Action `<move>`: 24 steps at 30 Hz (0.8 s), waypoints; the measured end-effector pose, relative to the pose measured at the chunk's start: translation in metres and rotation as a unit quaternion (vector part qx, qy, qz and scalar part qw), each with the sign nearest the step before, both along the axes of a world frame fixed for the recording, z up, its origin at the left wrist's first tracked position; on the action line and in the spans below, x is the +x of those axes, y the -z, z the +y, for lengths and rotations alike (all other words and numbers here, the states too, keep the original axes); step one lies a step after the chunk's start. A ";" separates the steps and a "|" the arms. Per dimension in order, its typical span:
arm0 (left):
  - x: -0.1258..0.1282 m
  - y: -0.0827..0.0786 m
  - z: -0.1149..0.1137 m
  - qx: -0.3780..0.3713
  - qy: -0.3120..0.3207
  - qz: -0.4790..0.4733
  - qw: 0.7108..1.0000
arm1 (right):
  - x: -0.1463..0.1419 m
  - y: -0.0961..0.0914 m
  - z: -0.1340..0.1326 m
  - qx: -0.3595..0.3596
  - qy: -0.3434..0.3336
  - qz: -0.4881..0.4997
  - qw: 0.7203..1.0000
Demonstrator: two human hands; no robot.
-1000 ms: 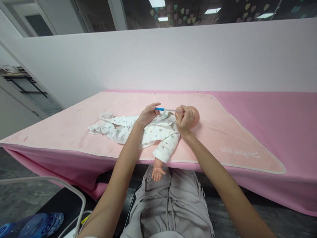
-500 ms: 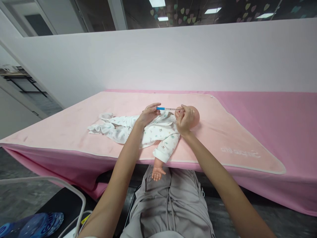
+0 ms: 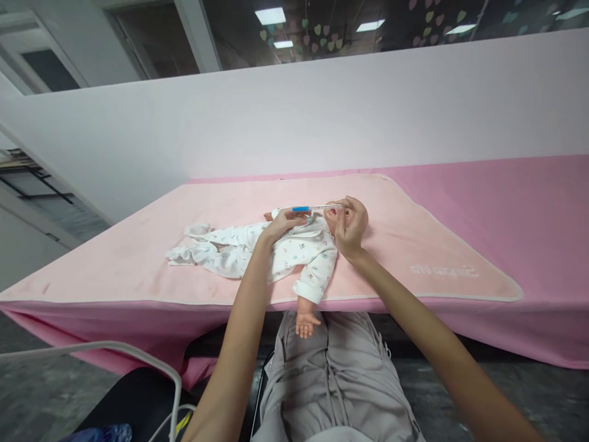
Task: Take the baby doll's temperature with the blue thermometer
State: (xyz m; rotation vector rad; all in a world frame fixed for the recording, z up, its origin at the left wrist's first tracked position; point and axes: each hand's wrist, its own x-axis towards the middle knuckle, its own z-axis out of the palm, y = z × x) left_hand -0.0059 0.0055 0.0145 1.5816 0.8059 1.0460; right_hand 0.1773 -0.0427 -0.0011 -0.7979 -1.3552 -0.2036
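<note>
A slim clear thermometer [image 3: 322, 207] with a blue end is held level above the doll's chest and face. My left hand [image 3: 283, 224] has its fingers at the blue end, thumb and fingers close together around it. The clear end is pinched between the fingertips of my right hand [image 3: 350, 230], which partly covers the doll's face. Beneath both hands a baby doll [image 3: 299, 248] in a white patterned sleepsuit lies on its back, its head to the right. One doll arm hangs over the table's near edge.
A peach mat [image 3: 442, 245] with pale lettering covers part of the pink tablecloth [image 3: 529, 215]. Behind the table stands a white partition [image 3: 294, 123]. At lower left are a black seat [image 3: 133, 393], a pale curved bar [image 3: 138, 356] and part of a blue bottle.
My right hand has opened up slightly, showing more of the doll's face. The thermometer stays between both hands. The view has shifted a little, and the doll's far hand now shows.
</note>
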 end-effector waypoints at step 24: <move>0.002 0.001 0.005 0.063 -0.019 0.127 0.990 | 0.051 0.046 -0.111 -0.307 0.110 -0.235 0.915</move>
